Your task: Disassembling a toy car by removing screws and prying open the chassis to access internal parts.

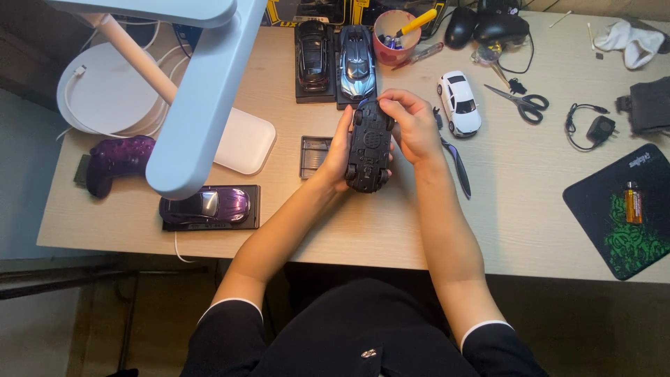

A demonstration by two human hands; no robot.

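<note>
gripping an upturned black toy car (pixel 369 145), both the left hand (pixel 340 150) and right hand (pixel 413 124) have fingers clenched on it.

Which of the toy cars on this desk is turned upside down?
The black toy car held between the left hand and right hand, its underside facing up. The white car, purple car and the two cars on stands sit wheels down.

Pale wooden desk (pixel 530 230) fills view, 9 to 3 o'clock. White plastic desk lamp (pixel 199 91) leans in from 11 o'clock, round base behind; warm light falls across desktop. Grey floor (pixel 28 314) at 8 o'clock; dark shadow under desk.
</note>
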